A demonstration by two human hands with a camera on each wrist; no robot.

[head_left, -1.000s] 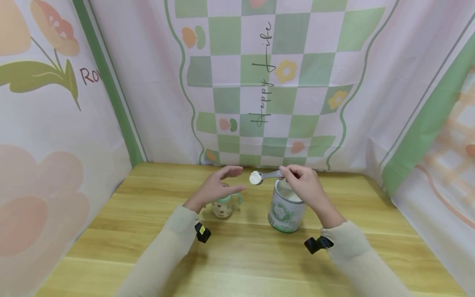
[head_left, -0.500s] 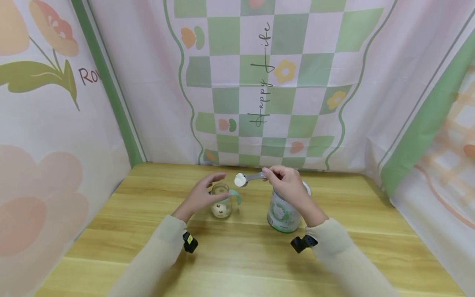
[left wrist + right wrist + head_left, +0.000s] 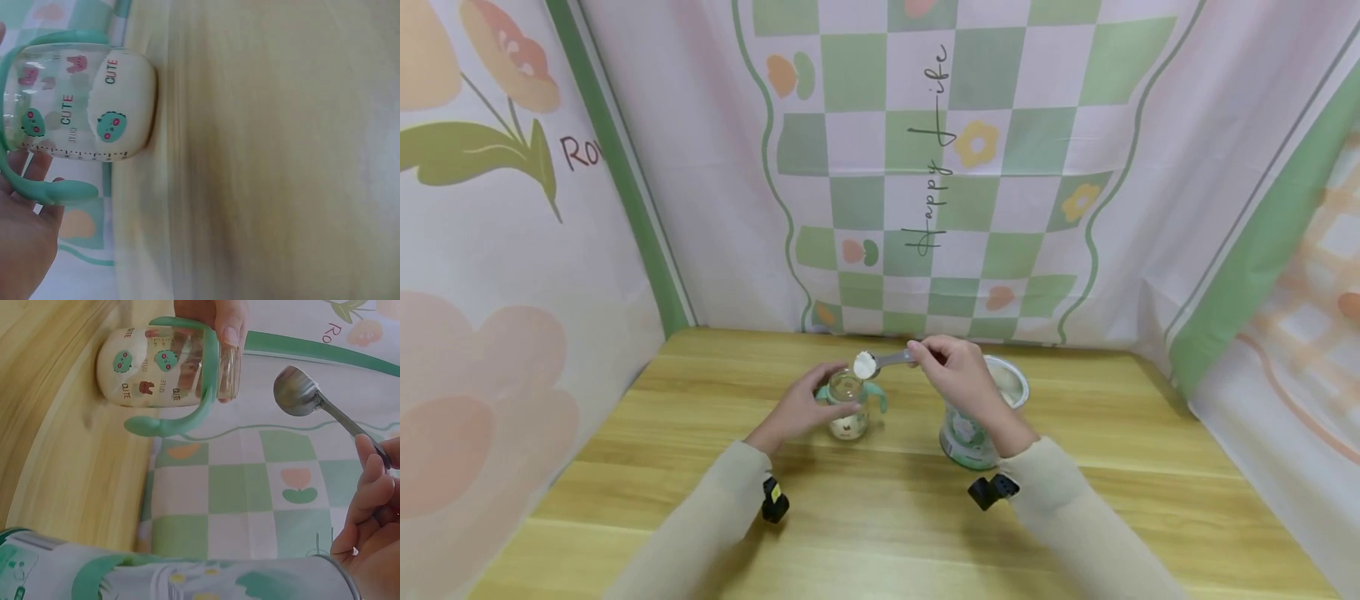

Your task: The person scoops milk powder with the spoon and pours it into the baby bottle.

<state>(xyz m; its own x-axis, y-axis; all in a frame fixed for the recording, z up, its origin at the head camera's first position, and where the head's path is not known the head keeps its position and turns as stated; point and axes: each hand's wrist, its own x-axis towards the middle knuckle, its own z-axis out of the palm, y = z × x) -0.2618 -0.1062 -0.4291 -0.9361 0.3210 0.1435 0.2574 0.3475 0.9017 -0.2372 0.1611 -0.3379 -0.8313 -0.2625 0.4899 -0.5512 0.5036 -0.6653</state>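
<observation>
A clear baby bottle (image 3: 848,423) with a green two-handled collar stands lidless on the table, white powder in its lower part. My left hand (image 3: 801,408) curves round its upper part, thumb in front and fingers behind; the left wrist view shows fingers (image 3: 39,167) by the green handle. My right hand (image 3: 958,375) pinches the handle of a metal measuring spoon (image 3: 297,392), level and heaped with white powder (image 3: 865,365). The spoon's bowl is just above and right of the bottle's mouth. Under my right forearm stands an open powder can (image 3: 962,446), partly hidden.
The wooden table (image 3: 880,517) carries the bottle at left and the can at right. Behind it hangs a checkered cloth (image 3: 917,200), with more printed cloth on both sides. Each wrist wears a small black camera (image 3: 775,500).
My right hand has carried the heaped spoon left, from over the can to beside the bottle's mouth. My left hand has moved left and settled round the bottle.
</observation>
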